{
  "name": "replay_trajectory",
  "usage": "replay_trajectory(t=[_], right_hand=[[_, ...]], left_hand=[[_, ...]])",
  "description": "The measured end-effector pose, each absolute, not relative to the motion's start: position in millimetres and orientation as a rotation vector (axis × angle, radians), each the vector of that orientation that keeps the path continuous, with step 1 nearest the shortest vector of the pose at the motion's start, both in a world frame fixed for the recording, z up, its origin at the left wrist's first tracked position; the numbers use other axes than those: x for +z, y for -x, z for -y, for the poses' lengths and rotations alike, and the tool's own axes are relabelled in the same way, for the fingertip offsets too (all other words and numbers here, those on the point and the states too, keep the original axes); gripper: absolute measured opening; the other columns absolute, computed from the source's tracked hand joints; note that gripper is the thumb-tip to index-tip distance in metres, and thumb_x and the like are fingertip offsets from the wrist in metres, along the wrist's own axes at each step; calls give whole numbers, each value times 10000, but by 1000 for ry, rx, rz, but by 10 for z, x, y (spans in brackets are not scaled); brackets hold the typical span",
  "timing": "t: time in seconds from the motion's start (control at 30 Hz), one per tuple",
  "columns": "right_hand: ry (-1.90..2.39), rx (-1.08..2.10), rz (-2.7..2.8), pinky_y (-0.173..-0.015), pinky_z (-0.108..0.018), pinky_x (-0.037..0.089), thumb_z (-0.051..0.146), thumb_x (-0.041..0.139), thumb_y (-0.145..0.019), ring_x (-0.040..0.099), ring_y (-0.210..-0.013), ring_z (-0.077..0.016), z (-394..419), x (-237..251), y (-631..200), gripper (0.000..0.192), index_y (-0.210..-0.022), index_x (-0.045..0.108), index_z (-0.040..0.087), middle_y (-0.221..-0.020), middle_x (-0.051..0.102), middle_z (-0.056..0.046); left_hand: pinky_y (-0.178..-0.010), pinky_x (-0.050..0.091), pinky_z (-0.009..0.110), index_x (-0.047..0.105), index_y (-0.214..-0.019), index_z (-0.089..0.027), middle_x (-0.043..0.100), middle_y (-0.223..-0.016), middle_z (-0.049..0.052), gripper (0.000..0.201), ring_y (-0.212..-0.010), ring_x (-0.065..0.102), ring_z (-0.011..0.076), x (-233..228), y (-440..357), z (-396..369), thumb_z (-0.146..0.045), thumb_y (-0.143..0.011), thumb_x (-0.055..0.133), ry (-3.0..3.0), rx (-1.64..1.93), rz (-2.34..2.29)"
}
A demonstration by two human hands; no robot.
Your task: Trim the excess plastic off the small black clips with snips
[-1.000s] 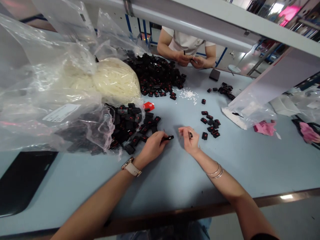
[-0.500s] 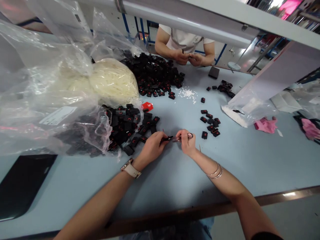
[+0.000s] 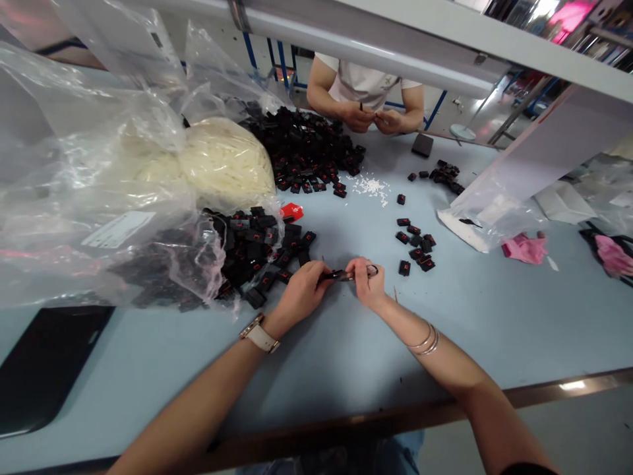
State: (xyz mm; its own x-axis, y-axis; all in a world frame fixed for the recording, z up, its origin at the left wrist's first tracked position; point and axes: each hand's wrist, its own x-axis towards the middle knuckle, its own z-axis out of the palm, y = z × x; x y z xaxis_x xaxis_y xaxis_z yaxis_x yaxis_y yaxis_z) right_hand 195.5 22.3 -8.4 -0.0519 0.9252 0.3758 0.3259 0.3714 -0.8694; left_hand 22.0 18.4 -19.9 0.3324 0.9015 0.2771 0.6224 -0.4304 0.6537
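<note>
Both hands [image 3: 341, 287] on small black part [image 3: 332, 275]

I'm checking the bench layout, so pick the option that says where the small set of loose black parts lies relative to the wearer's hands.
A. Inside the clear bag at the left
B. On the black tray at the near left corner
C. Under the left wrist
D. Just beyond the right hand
D: the small set of loose black parts lies on the blue table just beyond the right hand, away from the left hand.

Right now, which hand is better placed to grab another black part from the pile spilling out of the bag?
Probably the left hand: it sits right beside the spilled pile of black parts, though it pinches a small black part. The right hand lies farther from that pile, nearer the small group of parts.
</note>
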Motion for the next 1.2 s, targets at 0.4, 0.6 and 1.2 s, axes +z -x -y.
replay_trajectory(t=[0.4,0.6,1.2], right_hand=[[1175,641,1666,-515,-258,417,530,257,-960,525,-519,-128,-216,-60,-1946,545,-669,582,204,-552,549,-16],[1178,567,1749,-556,-268,433,481,228,-979,530,-541,-132,-220,-67,-1956,547,-668,585,207,-562,560,-16],[1158,772,1643,-482,-231,351,463,420,-913,428,-469,-95,-255,-62,-1932,364,-687,523,196,-521,468,34]], left_hand=[[-679,483,315,511,-837,-203,582,-811,34,55,-762,577,191,-214,-228,-183,-150,-837,527,-2156,887,-1335],[-687,479,312,514,-839,-199,580,-824,34,76,-780,576,189,-235,-226,-183,-127,-830,539,-2149,891,-1323],[-687,495,323,508,-829,-196,606,-836,48,43,-767,591,198,-251,-224,-192,-159,-831,530,-2159,909,-1333]])
